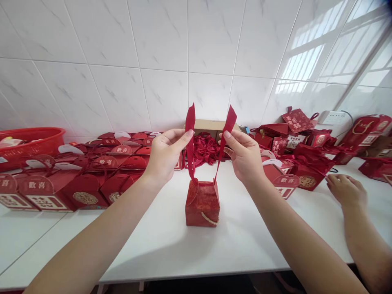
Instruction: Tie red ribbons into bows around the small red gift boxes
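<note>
A small red gift box (202,203) with a gold rope handle stands on the white table (171,245) in front of me. A red ribbon (190,143) runs up from its top in two ends. My left hand (165,155) pinches the left end and my right hand (243,157) pinches the right end, both held up above the box. The ribbon tips stick up past my fingers.
Rows of finished red boxes (85,179) lie at the left, beside a red basket (30,145). A heap of loose ribbons (206,149) and a cardboard box (211,125) sit behind. More red boxes (306,163) are piled at the right, where another person's hand (346,190) rests.
</note>
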Tool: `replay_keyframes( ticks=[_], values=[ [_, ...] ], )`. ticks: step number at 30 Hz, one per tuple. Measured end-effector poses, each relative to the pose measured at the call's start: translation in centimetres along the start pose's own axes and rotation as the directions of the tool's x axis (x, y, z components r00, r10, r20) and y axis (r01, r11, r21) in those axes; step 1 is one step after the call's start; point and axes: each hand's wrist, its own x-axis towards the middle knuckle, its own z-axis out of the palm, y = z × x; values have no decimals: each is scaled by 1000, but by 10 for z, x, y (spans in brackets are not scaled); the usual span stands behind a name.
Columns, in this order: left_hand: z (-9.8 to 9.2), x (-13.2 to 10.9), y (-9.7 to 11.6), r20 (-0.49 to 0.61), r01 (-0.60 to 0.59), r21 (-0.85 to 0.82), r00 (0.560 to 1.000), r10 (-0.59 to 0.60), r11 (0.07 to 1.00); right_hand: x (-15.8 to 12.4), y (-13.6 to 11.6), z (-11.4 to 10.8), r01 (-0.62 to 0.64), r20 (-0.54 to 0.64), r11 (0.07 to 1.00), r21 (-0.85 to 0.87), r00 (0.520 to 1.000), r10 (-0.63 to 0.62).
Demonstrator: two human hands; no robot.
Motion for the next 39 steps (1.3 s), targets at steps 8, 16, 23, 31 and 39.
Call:
replay_keyframes(
  ticks=[8, 16, 23, 31, 39],
  values=[
    [-5, -6, -8, -19, 30, 47, 999, -29, 998, 1, -6, -4, 19, -32, 999, 26, 999, -18],
    [-4, -1, -1, -43, -11, -41, 999, 9, 999, 1, -9, -6, 34, -42, 999, -36, 998, -36],
    [2, 0, -2, 4, 0, -61, 1000, 0, 998, 0, -10, -7, 40, -13, 996, -74, 999, -41],
    [0, -2, -5, -6, 20, -45, 1000, -20, 999, -1, -2, -10, 2, 81, 999, -35, 997, 1],
    [1, 0, 2, -30, -32, -62, 999, 30, 998, 2, -4, -11, 38, 64, 997, -60, 997, -34]
  ],
)
